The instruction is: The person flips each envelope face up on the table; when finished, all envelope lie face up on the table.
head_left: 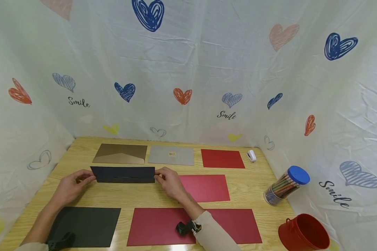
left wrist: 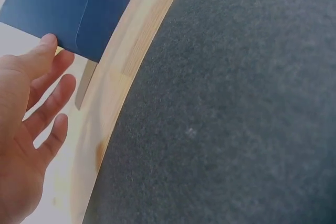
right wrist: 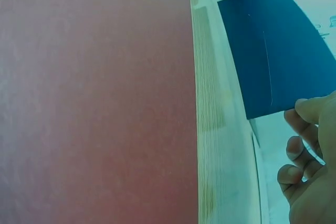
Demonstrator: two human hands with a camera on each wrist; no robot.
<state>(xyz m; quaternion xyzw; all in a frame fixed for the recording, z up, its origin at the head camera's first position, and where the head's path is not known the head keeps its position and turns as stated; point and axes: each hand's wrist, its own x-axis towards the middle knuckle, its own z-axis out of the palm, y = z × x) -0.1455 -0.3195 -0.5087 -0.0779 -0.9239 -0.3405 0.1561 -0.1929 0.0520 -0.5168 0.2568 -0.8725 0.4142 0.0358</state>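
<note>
A person's left hand [head_left: 69,186] and right hand [head_left: 170,182] pinch the short ends of a navy envelope [head_left: 123,174], holding it just above the middle of the wooden table [head_left: 248,181]. Its flap looks already closed. Other envelopes lie flat around it: bronze [head_left: 120,153], grey [head_left: 171,155] and red [head_left: 222,158] beyond, black [head_left: 84,226] nearer.

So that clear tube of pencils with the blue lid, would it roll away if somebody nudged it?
Probably. The pencil tube is round and already stands tilted on the table, so a sideways push may well tip it and set it rolling. Packed with pencils, it likely feels fairly heavy for its size. Its smooth clear wall could be a bit slippery.
</note>
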